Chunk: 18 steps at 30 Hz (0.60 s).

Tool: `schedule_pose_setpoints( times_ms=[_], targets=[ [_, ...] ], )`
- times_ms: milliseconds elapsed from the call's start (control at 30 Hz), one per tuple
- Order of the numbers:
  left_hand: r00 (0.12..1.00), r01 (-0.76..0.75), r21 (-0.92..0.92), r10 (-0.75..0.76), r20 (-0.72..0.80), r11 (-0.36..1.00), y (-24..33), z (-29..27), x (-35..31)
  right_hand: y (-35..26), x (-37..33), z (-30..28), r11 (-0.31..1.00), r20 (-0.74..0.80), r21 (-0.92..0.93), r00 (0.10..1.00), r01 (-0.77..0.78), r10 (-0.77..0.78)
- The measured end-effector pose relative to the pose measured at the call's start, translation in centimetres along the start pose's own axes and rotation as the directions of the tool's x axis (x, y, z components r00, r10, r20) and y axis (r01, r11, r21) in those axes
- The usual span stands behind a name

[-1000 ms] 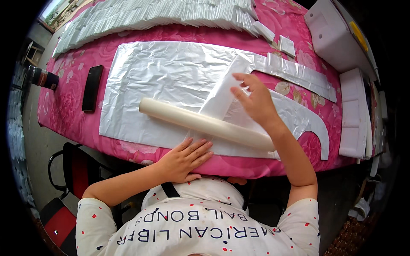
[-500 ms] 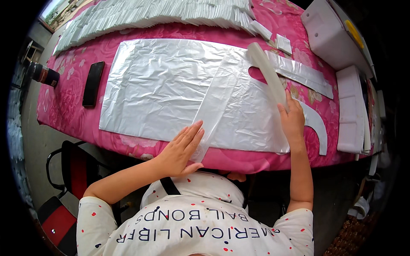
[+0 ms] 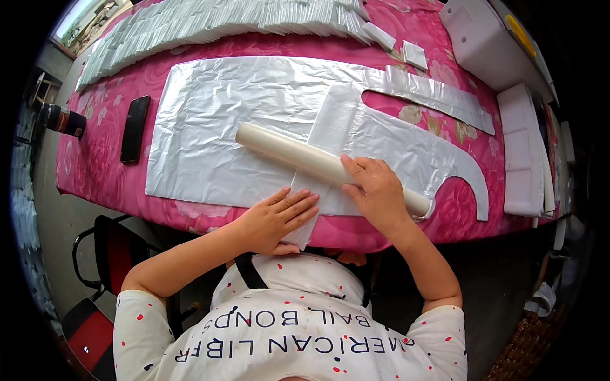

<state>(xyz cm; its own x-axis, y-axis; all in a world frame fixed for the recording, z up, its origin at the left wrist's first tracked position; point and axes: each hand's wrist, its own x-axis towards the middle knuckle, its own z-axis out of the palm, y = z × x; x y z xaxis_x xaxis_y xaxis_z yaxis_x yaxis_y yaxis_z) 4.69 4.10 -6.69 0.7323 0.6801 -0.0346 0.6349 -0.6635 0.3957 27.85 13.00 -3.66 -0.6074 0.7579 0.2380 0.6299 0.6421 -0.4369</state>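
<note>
the right hand (image 3: 376,195) has its fingers curled around a cream tube (image 3: 279,145), slanted across a silvery plastic sheet (image 3: 216,120). on the person's side of the tube, the left hand (image 3: 276,221) lies flat, fingers extended, on a strip (image 3: 335,114) running beneath the tube. should that palm lift, the tube might drag the strip askew; uneven pressure could crease the thin sheet.

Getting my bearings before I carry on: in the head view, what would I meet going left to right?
Dark jar → black phone → left hand → right hand → lower white foam block.
</note>
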Motion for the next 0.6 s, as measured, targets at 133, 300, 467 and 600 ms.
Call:
schedule_pose_setpoints(
  times_ms=[133, 300, 467, 600],
  targets=[
    [0.991, -0.128, 0.117, 0.122, 0.059, 0.985, 0.0, 0.3, -0.6, 3.6, 1.1, -1.0, 0.990, -0.074, -0.078, 0.991, -0.120, 0.114],
    [0.986, -0.137, 0.272, 0.157, -0.053, 0.953, 0.8, 2.4, -0.4, 7.9, 1.4, -3.2, 0.950, -0.237, -0.204, 0.953, -0.237, 0.188],
    [0.992, -0.039, 0.306, 0.073, -0.102, 0.951, 3.5, 3.6, 0.6, 1.3, 0.4, -1.5, 0.993, 0.073, 0.084, 0.994, 0.078, -0.084],
    [0.992, -0.032, 0.349, 0.074, -0.105, 0.937, 4.1, 3.8, 0.7, -1.5, 0.8, 0.2, 0.977, 0.103, 0.066, 0.972, 0.204, -0.210]
  ],
)
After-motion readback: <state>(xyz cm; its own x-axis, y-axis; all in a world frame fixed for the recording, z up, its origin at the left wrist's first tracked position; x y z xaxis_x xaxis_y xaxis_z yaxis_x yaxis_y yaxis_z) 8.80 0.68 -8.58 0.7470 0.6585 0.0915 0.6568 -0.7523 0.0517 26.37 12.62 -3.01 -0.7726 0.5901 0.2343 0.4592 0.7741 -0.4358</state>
